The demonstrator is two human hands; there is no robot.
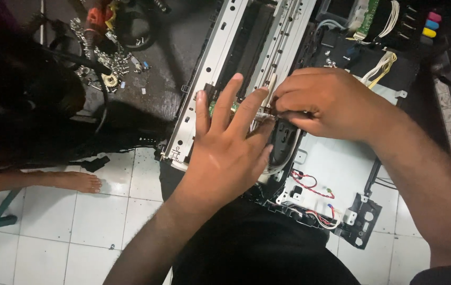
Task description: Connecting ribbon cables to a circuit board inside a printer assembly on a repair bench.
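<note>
An opened printer chassis [336, 163] with a silver metal frame [199, 100], red and white wires and a green circuit board lies on my lap. My left hand [225, 148] rests flat on the frame with fingers spread, steadying it. My right hand [323, 100] has its fingers closed around a small metal part [265, 112] near the middle rail; what the part is I cannot tell.
A pile of loose screws and a yellow gear [107, 63] lies on the dark mat at upper left. Ink cartridges [430, 25] sit at the top right. Another person's bare foot [75, 181] rests on the white tile floor at left.
</note>
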